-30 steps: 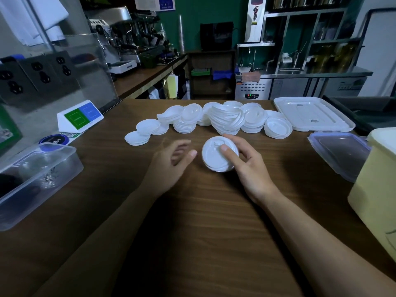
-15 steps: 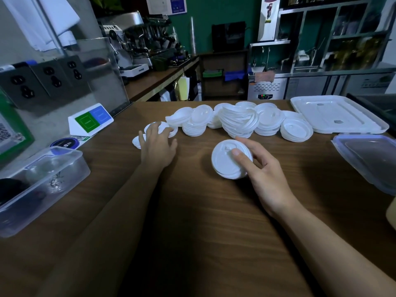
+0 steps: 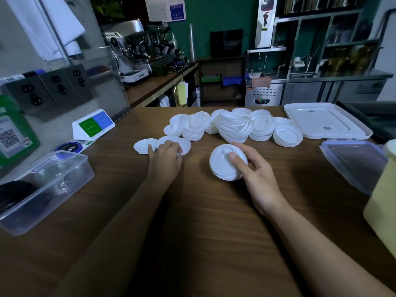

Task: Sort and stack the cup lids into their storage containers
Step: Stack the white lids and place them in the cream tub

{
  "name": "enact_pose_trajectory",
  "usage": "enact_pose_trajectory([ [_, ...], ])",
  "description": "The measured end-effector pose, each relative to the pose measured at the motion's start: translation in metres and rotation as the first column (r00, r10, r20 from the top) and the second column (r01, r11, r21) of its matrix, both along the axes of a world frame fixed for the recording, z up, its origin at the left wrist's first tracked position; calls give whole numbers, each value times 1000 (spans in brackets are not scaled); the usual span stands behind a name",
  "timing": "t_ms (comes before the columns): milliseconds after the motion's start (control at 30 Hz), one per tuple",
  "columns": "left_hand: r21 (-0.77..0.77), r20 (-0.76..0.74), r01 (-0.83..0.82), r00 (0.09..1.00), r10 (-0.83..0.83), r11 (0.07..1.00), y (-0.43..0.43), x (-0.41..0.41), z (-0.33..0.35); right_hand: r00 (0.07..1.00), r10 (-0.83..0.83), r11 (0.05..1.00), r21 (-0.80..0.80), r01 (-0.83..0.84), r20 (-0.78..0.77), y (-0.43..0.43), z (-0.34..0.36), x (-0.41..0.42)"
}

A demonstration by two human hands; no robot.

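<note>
Sorting seems barely begun: the heap of white plastic cup lids (image 3: 233, 127) still lies loose on the brown wooden bench (image 3: 203, 221). Before the heap, the grip of the right hand (image 3: 255, 174) clamps a small lid stack (image 3: 222, 166); the grip of the left hand (image 3: 165, 160) pinches flat white lids (image 3: 185, 144).

Behind the wooden counter (image 3: 192, 232) of a café. An espresso machine (image 3: 135, 43) stands on a side counter to the left. A steel under-counter fridge (image 3: 310, 93) and shelves (image 3: 321, 28) line the green back wall. A QR payment sign (image 3: 10, 136) stands near heaps of white cup lids (image 3: 233, 127).
</note>
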State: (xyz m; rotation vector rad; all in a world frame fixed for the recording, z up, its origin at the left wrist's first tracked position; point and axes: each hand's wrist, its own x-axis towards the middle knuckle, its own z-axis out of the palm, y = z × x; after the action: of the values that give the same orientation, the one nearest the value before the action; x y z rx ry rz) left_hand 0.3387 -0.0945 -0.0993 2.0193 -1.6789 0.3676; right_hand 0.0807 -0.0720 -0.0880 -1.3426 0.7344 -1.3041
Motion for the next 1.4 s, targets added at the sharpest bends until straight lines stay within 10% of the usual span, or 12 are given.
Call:
enact_pose_trajectory([
  [400, -137, 18, 497, 866, -499, 857, 73, -66, 1, 967, -234, 972, -37, 232, -102, 41, 5, -37],
  [800, -401, -396, 389, 743, -539, 830, 80, -76, 34, 977, -189, 982, -46, 185, -99, 31, 5, -39],
  [1100, -428, -789, 240, 371, -490, 871, 87, -86, 50, 976, -177, 983, -74, 169, -128, 32, 7, -38],
  [1267, -408, -905, 274, 5, -425, 871, 86, -93, 51, 986, -136, 989, -68, 130, -93, 33, 8, -39],
  [1400, -350, -911, 366, 83, -405, 862, 85, -101, 41, 995, -84, 995, -68, 80, -60, 33, 8, -39],
])
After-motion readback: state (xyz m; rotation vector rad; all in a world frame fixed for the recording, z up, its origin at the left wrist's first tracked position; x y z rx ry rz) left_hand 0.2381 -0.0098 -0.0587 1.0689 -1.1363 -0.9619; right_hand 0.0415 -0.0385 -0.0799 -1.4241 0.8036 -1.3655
